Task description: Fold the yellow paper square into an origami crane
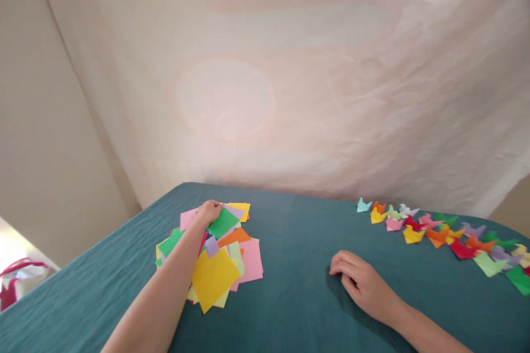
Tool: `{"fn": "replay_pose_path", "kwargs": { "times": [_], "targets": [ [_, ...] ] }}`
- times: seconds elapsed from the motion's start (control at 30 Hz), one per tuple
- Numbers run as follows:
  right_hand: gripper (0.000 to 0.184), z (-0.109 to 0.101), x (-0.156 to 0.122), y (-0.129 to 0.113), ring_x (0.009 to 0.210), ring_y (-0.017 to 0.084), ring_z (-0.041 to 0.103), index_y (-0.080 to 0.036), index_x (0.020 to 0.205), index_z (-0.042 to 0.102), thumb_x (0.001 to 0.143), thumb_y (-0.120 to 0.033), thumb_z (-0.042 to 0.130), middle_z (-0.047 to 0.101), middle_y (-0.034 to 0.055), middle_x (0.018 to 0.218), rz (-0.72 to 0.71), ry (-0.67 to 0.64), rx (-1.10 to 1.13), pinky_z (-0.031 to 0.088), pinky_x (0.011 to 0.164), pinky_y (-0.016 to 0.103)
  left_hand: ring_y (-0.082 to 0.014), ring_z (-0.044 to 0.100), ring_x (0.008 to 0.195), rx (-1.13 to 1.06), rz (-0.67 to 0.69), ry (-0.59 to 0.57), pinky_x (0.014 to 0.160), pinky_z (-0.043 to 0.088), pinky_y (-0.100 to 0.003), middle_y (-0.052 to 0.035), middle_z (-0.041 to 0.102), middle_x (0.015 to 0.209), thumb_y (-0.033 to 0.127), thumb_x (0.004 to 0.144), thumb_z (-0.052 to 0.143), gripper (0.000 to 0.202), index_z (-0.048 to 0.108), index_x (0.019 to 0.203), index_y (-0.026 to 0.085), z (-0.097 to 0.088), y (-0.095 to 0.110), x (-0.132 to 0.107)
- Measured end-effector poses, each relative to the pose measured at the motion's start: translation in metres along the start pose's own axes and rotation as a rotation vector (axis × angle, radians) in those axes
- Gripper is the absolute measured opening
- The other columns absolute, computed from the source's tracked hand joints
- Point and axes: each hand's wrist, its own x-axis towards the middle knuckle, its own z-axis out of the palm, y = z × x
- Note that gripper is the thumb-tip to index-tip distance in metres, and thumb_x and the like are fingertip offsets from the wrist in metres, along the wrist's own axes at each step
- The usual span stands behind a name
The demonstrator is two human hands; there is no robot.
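Note:
A loose pile of coloured paper squares (pixel 226 265) lies on the teal tablecloth (pixel 298 298), left of centre. My left hand (pixel 208 212) reaches over the pile's far side, fingers curled on a green square (pixel 223 223) at the top of the pile. My right hand (pixel 360 281) rests palm down on the cloth to the right, fingers loosely bent, holding nothing. A large yellow square (pixel 213 278) lies at the pile's near edge, beside my left forearm.
Several folded paper cranes (pixel 439 234) in many colours stand in a row along the far right of the table. A pale draped sheet (pixel 290 77) hangs behind the table. A red and white bag (pixel 16 281) sits low at the left.

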Motion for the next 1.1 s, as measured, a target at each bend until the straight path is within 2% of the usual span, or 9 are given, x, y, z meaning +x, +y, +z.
{"fn": "replay_pose_path", "kwargs": {
  "times": [0.23,0.5,0.67,0.77,0.9,0.93,1.0,1.1],
  "targets": [
    [0.031,-0.001,0.001,-0.002,0.082,0.018,0.054,-0.02,0.084,0.056,0.076,0.001,0.034,0.057,0.0051,0.086,0.011,-0.005,0.016,0.044,0.074,0.032,-0.0193,0.06,0.077,-0.089,0.104,0.205,0.063,0.042,-0.024,-0.0055,0.066,0.084,0.04,0.084,0.04,0.032,0.061,0.086,0.015,-0.009,0.008,0.008],
    [0.033,-0.001,0.0,-0.002,0.083,0.017,0.053,-0.02,0.084,0.056,0.074,0.003,0.035,0.056,0.0043,0.087,0.019,0.008,0.03,0.043,0.076,0.032,-0.0184,0.057,0.083,-0.177,0.205,0.472,0.073,0.042,-0.026,-0.0067,0.061,0.089,0.035,0.087,0.039,0.026,0.054,0.09,0.015,-0.02,0.022,0.003],
    [0.032,0.002,0.002,0.001,0.082,0.016,0.053,-0.019,0.083,0.056,0.072,0.004,0.038,0.057,0.0034,0.086,0.009,0.036,0.01,0.042,0.075,0.03,-0.0195,0.054,0.081,-0.284,0.228,0.629,0.073,0.041,-0.029,-0.0075,0.057,0.086,0.034,0.088,0.038,0.027,0.05,0.098,0.011,-0.034,0.039,-0.009],
    [0.032,0.003,0.003,0.003,0.082,0.016,0.053,-0.019,0.082,0.057,0.07,0.005,0.04,0.057,0.0033,0.085,0.013,0.055,-0.01,0.042,0.075,0.03,-0.0192,0.053,0.08,-0.366,0.261,0.676,0.071,0.041,-0.029,-0.0055,0.054,0.084,0.034,0.088,0.04,0.026,0.05,0.097,0.012,-0.042,0.054,-0.016],
    [0.032,0.004,0.004,0.006,0.082,0.016,0.053,-0.019,0.082,0.058,0.07,0.005,0.041,0.058,0.0031,0.086,0.015,0.061,-0.026,0.042,0.076,0.03,-0.0162,0.053,0.071,-0.444,0.35,0.585,0.064,0.041,-0.026,-0.0014,0.054,0.076,0.04,0.088,0.04,0.028,0.052,0.089,0.015,-0.04,0.083,-0.029],
    [0.032,0.004,0.004,0.006,0.082,0.016,0.053,-0.019,0.082,0.058,0.07,0.005,0.041,0.058,0.0031,0.086,0.011,0.063,-0.03,0.042,0.075,0.031,-0.0161,0.052,0.07,-0.513,0.391,0.505,0.063,0.041,-0.026,-0.0016,0.054,0.075,0.04,0.087,0.041,0.029,0.053,0.088,0.015,-0.037,0.092,-0.035],
    [0.031,0.004,0.003,0.007,0.082,0.016,0.053,-0.02,0.082,0.058,0.071,0.004,0.042,0.058,0.0031,0.086,-0.004,0.063,-0.035,0.043,0.075,0.031,-0.0153,0.052,0.067,-0.545,0.441,0.426,0.061,0.041,-0.025,-0.0008,0.055,0.074,0.044,0.085,0.042,0.031,0.054,0.086,0.015,-0.029,0.111,-0.051],
    [0.033,0.003,0.003,0.005,0.083,0.017,0.054,-0.02,0.086,0.058,0.071,0.004,0.041,0.058,0.0035,0.087,-0.032,0.081,-0.049,0.044,0.075,0.032,-0.0158,0.051,0.069,-0.663,0.509,0.167,0.06,0.04,-0.025,-0.0006,0.054,0.074,0.048,0.084,0.042,0.035,0.053,0.088,0.016,-0.013,0.138,-0.084]
  ]
}}
